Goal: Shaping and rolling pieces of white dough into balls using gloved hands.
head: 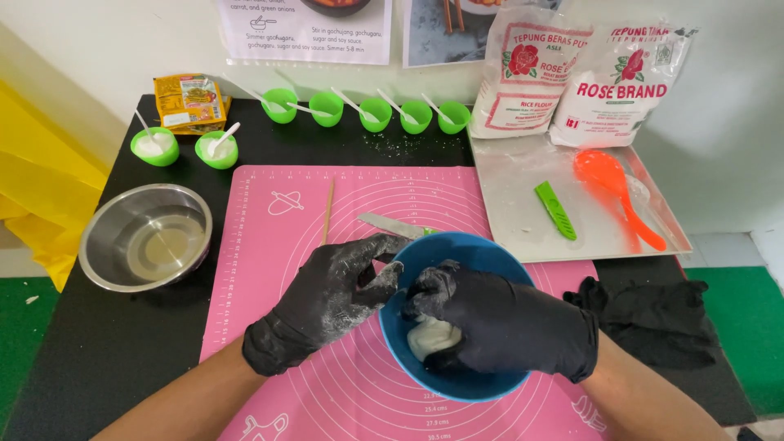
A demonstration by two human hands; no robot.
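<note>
Steel bowl [145, 237] sits far left on the worktop [98, 351]. Left hand [322, 306], curled loosely, grips the blue bowl [482, 384] rim to steady it. Right hand [506, 322], inside the bowl, closes on white dough [429, 336]. Tray [523, 229] lies far right.

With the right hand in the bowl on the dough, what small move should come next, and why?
Probably press and fold the white dough once more with the right hand, while the left hand steadies the blue bowl at its rim: the lump looks uneven.
</note>
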